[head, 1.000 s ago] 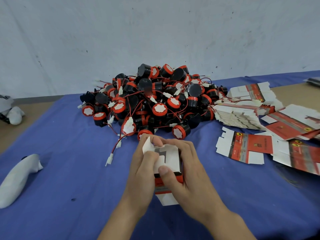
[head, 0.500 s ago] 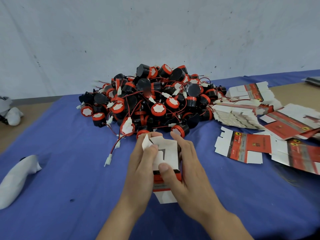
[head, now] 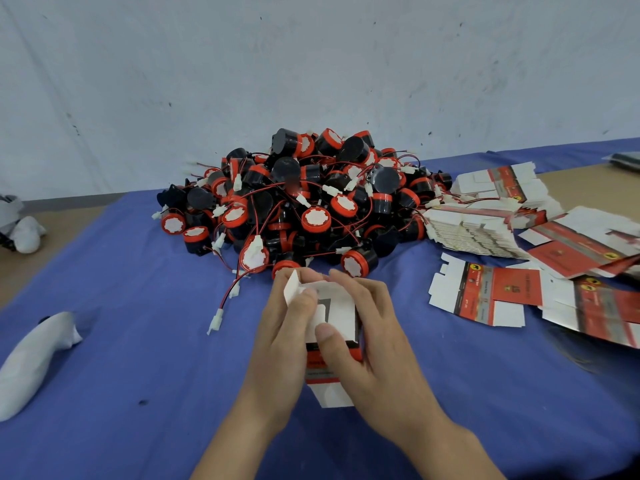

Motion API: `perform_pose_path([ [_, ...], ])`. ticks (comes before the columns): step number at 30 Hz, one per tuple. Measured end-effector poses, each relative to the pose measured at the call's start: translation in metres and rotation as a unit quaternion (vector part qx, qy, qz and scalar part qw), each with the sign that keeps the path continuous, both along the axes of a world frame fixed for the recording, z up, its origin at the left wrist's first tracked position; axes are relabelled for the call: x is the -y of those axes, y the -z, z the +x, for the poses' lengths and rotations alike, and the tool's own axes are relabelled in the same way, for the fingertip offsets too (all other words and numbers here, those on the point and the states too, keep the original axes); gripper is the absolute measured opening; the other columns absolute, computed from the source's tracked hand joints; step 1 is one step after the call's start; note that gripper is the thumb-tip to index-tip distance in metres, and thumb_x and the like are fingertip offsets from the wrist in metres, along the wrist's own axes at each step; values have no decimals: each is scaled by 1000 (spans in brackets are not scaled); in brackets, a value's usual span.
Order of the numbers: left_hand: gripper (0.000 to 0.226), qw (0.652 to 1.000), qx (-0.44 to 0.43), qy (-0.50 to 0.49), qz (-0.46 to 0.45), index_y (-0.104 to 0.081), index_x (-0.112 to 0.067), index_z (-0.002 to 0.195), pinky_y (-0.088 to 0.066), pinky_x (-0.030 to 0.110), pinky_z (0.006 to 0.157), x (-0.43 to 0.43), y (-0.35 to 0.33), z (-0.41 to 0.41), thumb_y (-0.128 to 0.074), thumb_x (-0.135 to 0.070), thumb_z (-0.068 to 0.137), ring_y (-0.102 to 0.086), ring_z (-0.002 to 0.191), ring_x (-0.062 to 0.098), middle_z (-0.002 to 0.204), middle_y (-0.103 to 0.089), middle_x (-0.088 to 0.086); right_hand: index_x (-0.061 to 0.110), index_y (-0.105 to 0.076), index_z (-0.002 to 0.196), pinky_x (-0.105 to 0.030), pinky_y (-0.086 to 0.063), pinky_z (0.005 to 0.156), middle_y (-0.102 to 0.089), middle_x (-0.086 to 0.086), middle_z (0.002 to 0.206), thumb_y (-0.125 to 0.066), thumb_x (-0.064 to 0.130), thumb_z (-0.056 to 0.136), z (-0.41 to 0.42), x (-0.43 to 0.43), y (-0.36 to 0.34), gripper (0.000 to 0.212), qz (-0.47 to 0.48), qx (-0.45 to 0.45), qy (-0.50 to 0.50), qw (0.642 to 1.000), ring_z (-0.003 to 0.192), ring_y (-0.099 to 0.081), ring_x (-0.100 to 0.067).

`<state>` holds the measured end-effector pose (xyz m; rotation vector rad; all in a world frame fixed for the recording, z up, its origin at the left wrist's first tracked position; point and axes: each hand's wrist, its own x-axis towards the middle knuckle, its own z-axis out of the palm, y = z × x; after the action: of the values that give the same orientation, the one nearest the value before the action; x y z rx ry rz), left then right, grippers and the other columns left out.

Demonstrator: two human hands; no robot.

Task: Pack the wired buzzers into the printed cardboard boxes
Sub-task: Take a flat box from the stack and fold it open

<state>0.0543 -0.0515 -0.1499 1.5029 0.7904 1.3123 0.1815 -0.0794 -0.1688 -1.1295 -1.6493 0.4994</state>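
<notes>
A small printed cardboard box (head: 337,317), white with red and black print, stands on the blue cloth between my hands. My left hand (head: 284,334) grips its left side, thumb pressing a white flap at the top. My right hand (head: 367,344) holds the right side, thumb on the front edge and fingers curled over the far flap. The inside of the box is hidden. Right behind it lies a big heap of black and red wired buzzers (head: 304,206), with loose red wires and a white connector (head: 215,322) trailing toward me.
Flat printed box blanks (head: 485,296) lie to the right, with a stack of more (head: 478,230) behind them. A white wrapped object (head: 33,358) lies at the left. The blue cloth (head: 138,375) covers a brown table; a wall stands behind.
My hands and the box stayed almost in place. My right fingers have shifted slightly over the top flaps, folding them down further.
</notes>
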Motion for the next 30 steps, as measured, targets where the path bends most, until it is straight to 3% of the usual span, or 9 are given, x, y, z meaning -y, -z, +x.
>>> perform_pose_path([
  [3, 15, 1000, -19, 16, 9, -57, -23, 100, -55, 24, 64, 0, 2, 0, -43, -25, 96, -64, 76, 11, 83, -64, -3, 49, -45, 140, -12, -47, 90, -39, 17, 130, -47, 53, 92, 1, 0, 0, 48, 10, 13, 12, 1000, 125, -48, -4],
  [8, 13, 998, -47, 12, 32, -56, -20, 101, -54, 22, 65, 0, 3, 0, -44, -24, 96, -62, 77, 10, 85, -63, -5, 53, -44, 129, -12, -46, 90, -38, 19, 125, -46, 50, 90, 3, 0, -2, 39, 17, 26, 20, 999, 124, -48, -5],
  [13, 45, 999, -17, 45, -22, -64, -40, 124, -53, 30, 94, 0, 1, 0, -39, -63, 95, -64, 118, 9, 126, -67, -13, 40, -55, 116, -14, -47, 84, -38, 17, 122, -45, 48, 87, 8, -3, -4, 31, 29, 20, 60, 998, 122, -49, -7],
  [17, 62, 990, 45, 76, -110, -70, -44, 118, -44, 35, 102, -5, -3, 2, -38, -83, 81, -62, 123, 11, 128, -68, -10, 42, -52, 112, -22, -50, 83, -38, 16, 124, -42, 48, 86, 10, -3, -5, 28, 25, -1, 69, 997, 121, -50, -10],
  [22, 54, 975, 60, 127, -174, -67, -36, 125, -53, 38, 90, -7, -2, 4, -59, -66, 80, -62, 122, 21, 131, -67, 3, 41, -51, 113, -32, -52, 86, -37, 14, 126, -41, 42, 84, 13, -4, -5, 31, 32, 32, 79, 996, 123, -49, -13],
  [26, 52, 959, 68, 160, -225, -70, -20, 121, -53, 46, 97, -8, -1, 3, -55, -60, 92, -62, 120, 33, 128, -65, 20, 28, -58, 111, -31, -51, 78, -38, 15, 121, -40, 38, 84, 17, -5, -4, 34, 58, 73, 114, 989, 113, -51, -14],
  [30, 51, 949, 61, 190, -243, -69, -12, 124, -57, 30, 87, -8, -2, 3, -51, -51, 96, -67, 113, 26, 125, -68, 17, 26, -59, 109, -34, -52, 78, -37, 19, 119, -43, 44, 89, 17, -4, -4, 32, 74, 94, 120, 985, 119, -52, -14],
])
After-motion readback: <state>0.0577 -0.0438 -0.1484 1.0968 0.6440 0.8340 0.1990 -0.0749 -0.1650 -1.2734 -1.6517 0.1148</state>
